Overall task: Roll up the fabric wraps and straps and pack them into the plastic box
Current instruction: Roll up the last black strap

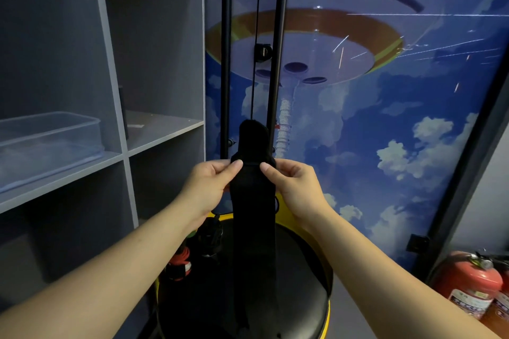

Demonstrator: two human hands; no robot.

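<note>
The black fabric wrap (253,223) is hanging straight down between your two hands, its long axis running top to bottom in the head view, with a short folded-over end standing up above your fingers and the long tail dropping toward the round black stool with a yellow rim (303,270) below. Your left hand (210,184) is pinching the wrap's left edge between thumb and curled fingers, and your right hand (292,183) is pinching the right edge the same way, so each grip is closing on the cloth at the same height, just under the fold. Both hands are sitting equally near the wrap's upper end, so the rolling looks set to begin from the top and work down the tail. The clear plastic box (49,143) is waiting on the grey shelf (63,176) well off to your left, nearer your left hand, and it is looking empty as far as the haze of its walls lets you judge. More straps, dark and red, are lying bunched at the stool's left side (192,253).
</note>
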